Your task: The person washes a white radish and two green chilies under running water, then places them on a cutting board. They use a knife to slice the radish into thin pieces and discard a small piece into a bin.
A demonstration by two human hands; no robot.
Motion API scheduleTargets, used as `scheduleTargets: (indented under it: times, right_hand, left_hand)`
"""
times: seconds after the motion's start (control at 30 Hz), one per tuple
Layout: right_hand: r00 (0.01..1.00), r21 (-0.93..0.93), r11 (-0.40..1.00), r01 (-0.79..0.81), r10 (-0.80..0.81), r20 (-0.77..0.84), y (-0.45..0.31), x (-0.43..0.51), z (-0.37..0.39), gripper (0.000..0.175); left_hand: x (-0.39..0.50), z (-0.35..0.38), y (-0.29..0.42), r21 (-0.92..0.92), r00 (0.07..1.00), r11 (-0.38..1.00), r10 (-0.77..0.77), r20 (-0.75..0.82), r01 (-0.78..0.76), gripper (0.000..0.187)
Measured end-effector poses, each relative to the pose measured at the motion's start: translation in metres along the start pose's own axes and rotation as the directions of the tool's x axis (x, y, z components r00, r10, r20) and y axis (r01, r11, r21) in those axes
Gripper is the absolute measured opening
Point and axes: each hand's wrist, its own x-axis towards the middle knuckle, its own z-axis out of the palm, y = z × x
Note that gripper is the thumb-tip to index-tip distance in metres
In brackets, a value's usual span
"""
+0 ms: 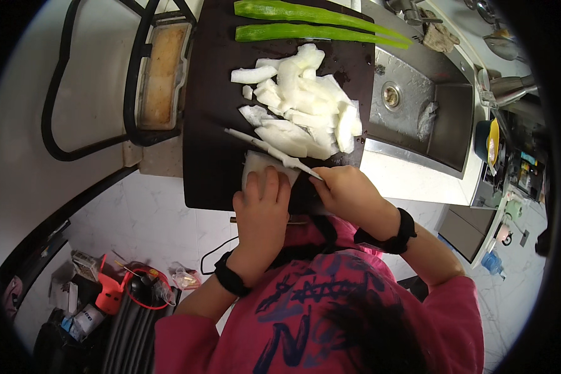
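My right hand (350, 189) grips the handle of a kitchen knife (271, 150), whose blade points to the upper left. Under my left hand (264, 208), a pale white vegetable piece (260, 163) is pressed on the dark cutting board (210, 93), close beside the blade. Beyond the knife, a heap of white vegetable slices (308, 96) covers the board's middle; its lowest slices lie along the blade. Two long peeled green stalks (304, 32) lie across the far end of the board, their thin tips reaching over the sink side.
Right of the board is a steel sink (451, 126) with a drain and a crumpled clear plastic piece. A faucet (411, 14) and a cloth (439, 35) are at its far side. A clear-lidded container (163, 75) stands left, by a black metal frame (131, 79).
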Motion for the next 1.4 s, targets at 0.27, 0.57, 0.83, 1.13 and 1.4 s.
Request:
scheduleTargets:
  times: [0.27,0.57,0.83,1.13,1.4]
  right_hand:
    - [0.996,-0.099,0.995,0.006,0.002,0.085,-0.022,-0.031,-0.04,0.013]
    - [0.983,-0.192,0.981,-0.027,0.06,0.171,-0.023,-0.013,-0.027,0.009]
    - [0.994,0.002,0.998,-0.055,0.055,0.094,-0.003,0.007,0.005,0.014]
    - [1.0,-0.076,0.997,-0.016,0.017,0.013,-0.019,-0.027,-0.039,0.013]
    - [0.999,-0.207,0.978,0.025,-0.016,0.048,-0.021,-0.035,-0.043,0.013]
  left_hand:
    - [-0.002,0.002,-0.003,0.039,0.997,0.998,0.059,-0.043,-0.058,0.038]
    - [-0.001,0.006,-0.004,-0.029,0.996,0.999,0.034,-0.083,-0.036,0.05]
    - [-0.005,0.006,-0.004,-0.02,0.997,1.0,0.017,-0.071,-0.019,0.054]
    - [0.004,0.014,-0.007,-0.109,0.98,0.992,0.041,-0.195,-0.063,0.049]
    - [0.002,0.015,-0.008,-0.08,0.975,0.993,0.073,-0.21,-0.092,0.044]
